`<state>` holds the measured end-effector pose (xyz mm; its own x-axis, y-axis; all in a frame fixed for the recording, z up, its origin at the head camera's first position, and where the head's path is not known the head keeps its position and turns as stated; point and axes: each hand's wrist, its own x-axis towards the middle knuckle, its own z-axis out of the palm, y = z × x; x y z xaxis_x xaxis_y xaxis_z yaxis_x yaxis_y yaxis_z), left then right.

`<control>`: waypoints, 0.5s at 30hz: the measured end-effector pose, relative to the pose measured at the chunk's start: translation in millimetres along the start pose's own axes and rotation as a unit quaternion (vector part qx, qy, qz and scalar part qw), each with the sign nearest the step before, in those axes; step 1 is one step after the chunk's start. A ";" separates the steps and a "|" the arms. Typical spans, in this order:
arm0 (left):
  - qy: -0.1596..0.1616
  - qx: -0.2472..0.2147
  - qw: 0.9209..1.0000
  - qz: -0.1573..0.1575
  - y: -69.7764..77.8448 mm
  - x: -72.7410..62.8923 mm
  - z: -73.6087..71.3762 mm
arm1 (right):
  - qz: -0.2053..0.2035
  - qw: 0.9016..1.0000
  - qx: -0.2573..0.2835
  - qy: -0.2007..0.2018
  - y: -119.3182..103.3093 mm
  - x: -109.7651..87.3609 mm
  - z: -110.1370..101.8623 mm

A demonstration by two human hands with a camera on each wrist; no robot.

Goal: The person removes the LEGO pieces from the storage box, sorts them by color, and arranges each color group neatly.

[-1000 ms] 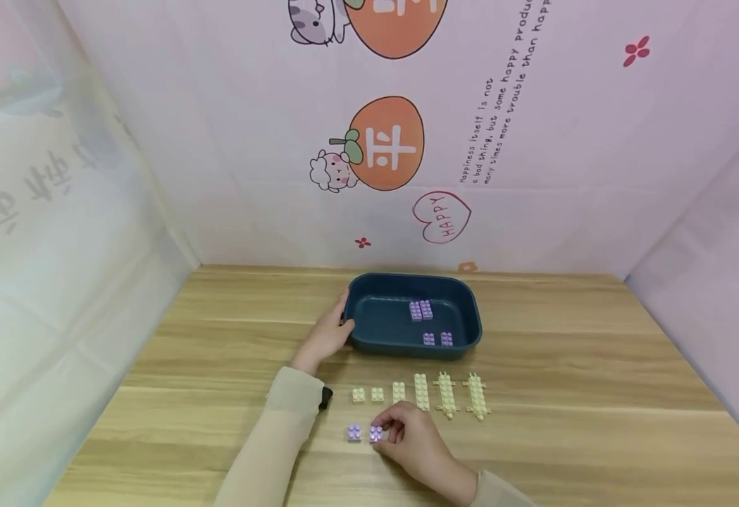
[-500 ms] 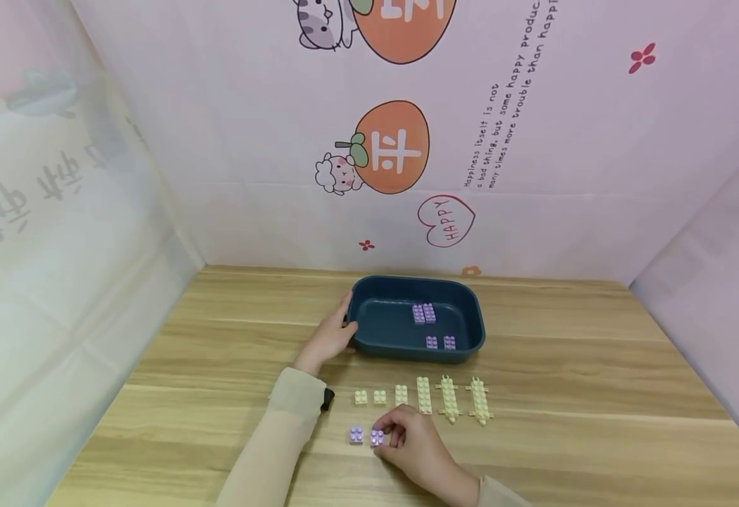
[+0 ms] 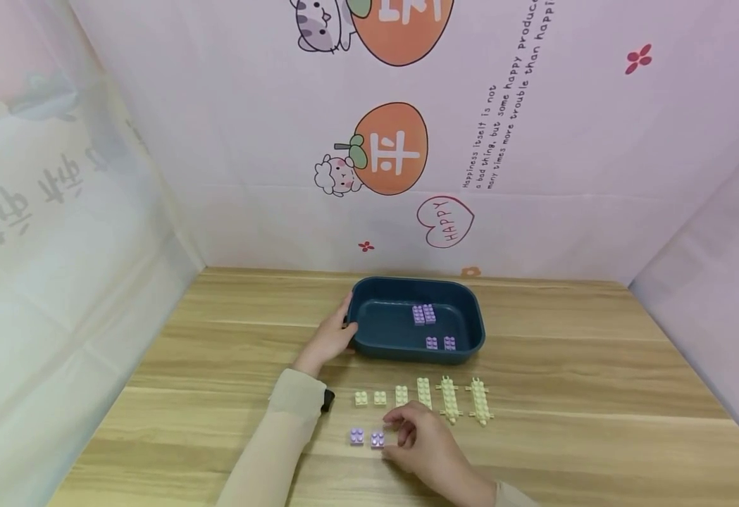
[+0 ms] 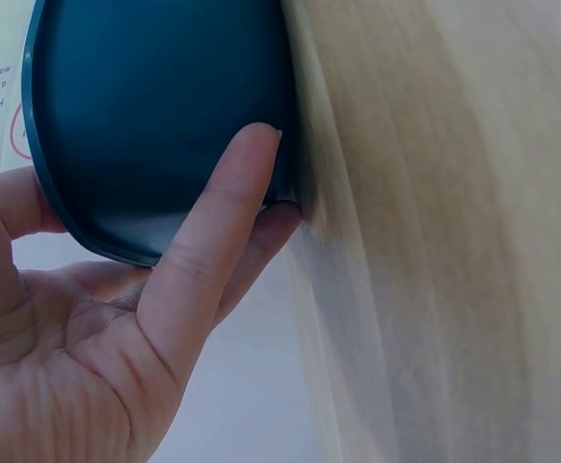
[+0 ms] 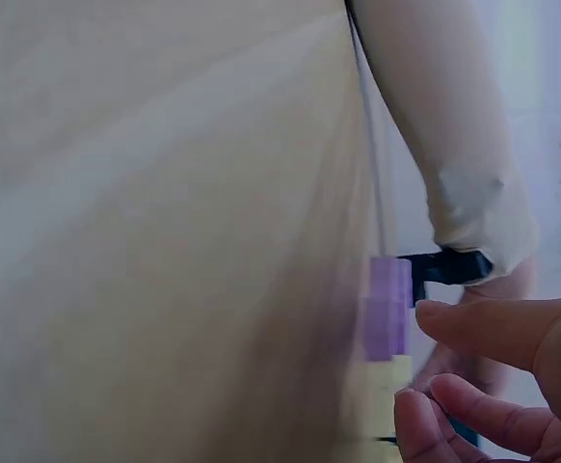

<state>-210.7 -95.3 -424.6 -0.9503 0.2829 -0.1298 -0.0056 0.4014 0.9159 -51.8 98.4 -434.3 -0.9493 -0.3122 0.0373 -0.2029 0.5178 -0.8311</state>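
Observation:
A dark teal plastic tub (image 3: 382, 322) stands at the back of the table with several purple building bricks (image 3: 424, 314) inside. My left hand (image 3: 326, 339) holds its left end; in the left wrist view the thumb (image 4: 225, 198) lies along the tub's wall and the other fingers reach around the end. Two small purple bricks, the left one (image 3: 356, 437) and the right one (image 3: 377, 440), sit side by side nearer me. Just right of them, my right hand (image 3: 431, 451) has thumb and forefinger spread apart, holding nothing.
Behind the small purple bricks runs a row of cream pieces: two small square bricks (image 3: 361, 399), longer bricks (image 3: 424, 393), and two long pieces with side pegs (image 3: 449, 400). Printed cloth (image 3: 280, 211) encloses the wooden table (image 3: 572, 366) at back and sides.
My right hand has let go of the right-hand small purple brick and drawn a little to the right. The left hand stays on the tub.

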 end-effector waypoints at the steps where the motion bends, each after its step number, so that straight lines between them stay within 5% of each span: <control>1: -0.001 0.001 1.000 0.000 0.0 -0.1 -0.2 | -0.002 1.000 -0.009 0.010 -2.2 -0.1 -3.3; 7: -0.001 0.008 1.000 0.005 -1.4 -0.1 -0.3 | 0.004 0.997 -0.029 0.075 -15.5 7.0 -24.5; 15: 0.003 0.010 1.000 0.006 -2.1 -0.2 0.8 | 0.018 0.991 0.013 0.132 -22.5 30.6 -54.5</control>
<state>-210.2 -95.6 -426.8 -0.9524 0.2818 -0.1163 0.0119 0.4156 0.9095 -89.4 120.6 -384.3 -0.9862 -0.0738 0.1484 -0.1653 0.5038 -0.8479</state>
